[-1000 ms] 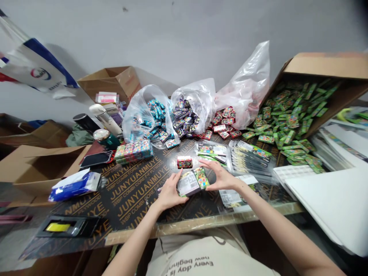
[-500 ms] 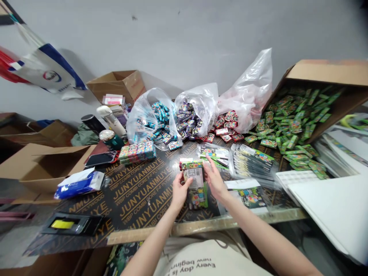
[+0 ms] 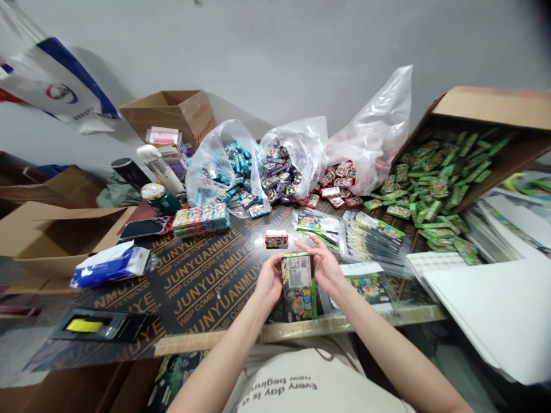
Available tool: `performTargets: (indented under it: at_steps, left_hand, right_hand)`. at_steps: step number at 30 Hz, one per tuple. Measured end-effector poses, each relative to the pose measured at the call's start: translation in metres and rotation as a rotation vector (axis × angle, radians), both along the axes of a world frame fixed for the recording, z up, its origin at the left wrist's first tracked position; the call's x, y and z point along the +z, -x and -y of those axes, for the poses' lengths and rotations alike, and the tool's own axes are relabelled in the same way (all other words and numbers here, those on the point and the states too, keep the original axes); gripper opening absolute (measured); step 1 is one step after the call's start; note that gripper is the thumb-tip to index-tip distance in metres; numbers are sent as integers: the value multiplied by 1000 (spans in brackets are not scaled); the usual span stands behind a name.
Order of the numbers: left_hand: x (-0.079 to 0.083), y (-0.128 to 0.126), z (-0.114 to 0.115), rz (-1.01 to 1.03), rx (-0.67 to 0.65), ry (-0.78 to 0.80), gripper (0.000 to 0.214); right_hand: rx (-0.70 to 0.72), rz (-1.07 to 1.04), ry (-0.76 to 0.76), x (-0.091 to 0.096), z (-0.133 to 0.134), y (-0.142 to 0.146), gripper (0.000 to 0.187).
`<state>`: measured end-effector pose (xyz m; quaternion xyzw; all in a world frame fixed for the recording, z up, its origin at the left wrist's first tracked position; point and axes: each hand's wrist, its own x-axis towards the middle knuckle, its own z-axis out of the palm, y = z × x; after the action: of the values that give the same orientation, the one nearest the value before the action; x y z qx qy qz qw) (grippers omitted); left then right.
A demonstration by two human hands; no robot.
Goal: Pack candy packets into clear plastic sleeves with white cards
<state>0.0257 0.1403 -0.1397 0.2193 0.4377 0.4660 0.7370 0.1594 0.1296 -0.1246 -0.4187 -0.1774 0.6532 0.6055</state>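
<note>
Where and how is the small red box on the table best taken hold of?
Probably by its two short ends, from above: the small red box lies crosswise, both ends uncovered, while the held black-and-green packet crowds its near side.

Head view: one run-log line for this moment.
left hand: at left edge of black-and-green packet | right hand: at its right edge | grip: unclear | red box: on tabletop beyond packet

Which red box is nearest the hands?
The lone red box beyond the left hand and right hand; the other red boxes lie heaped farther back by the rightmost plastic bag.
</note>
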Motion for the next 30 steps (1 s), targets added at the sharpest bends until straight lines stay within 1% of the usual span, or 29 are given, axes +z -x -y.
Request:
performTargets:
  at_steps: [2,4,5,7,9,10,12,16,18,20,22,25,28,30]
  left_hand:
    - [6,3,-6,-35,-48,-22,19]
    - [12,7,-9,-83,-53,-68,17]
    - [15,8,-10,-142,-56,-134,16]
    - [22,13,-12,-327,-92,-348,10]
    - [27,16,-14,-529,-171,-554,8]
    - [29,18,-16,-600,-213,-609,11]
    - [31,19,-22,-644,-271,-602,15]
    - [34,16,-31,-595,-351,-526,16]
    - [35,15,-31,-631,-377,-561,14]
    - [36,15,-29,-728,-381,-661,10]
    - [36,17,-24,-816,-374,-798,8]
    - [37,19,-18,-868,-369,-991,8]
    - [37,19,-16,-931,-394,-1105,9]
    - [37,17,-16,-995,-428,-1151,11]
  right_hand:
    - [71,7,53,-5,-2,-8,48]
    - [108,103,50,-11,-2,-15,34]
    - [104,193,6,-13,-2,-18,26]
    - [77,414,-139,-15,1,-22,17]
    - [74,596,-263,-14,4,-26,17]
    - [85,650,-294,-13,5,-27,18]
    - [114,691,-305,-9,5,-30,19]
    - [181,662,-277,-3,0,-34,21]
    - [214,662,-290,-2,-4,-37,20]
    - [224,675,-325,-2,-5,-39,18]
    - [229,687,-360,-4,-4,-41,16]
    - [199,729,-412,-8,3,-38,14]
    - [94,851,-514,-10,13,-32,12]
    - [94,968,-597,-10,17,-36,13]
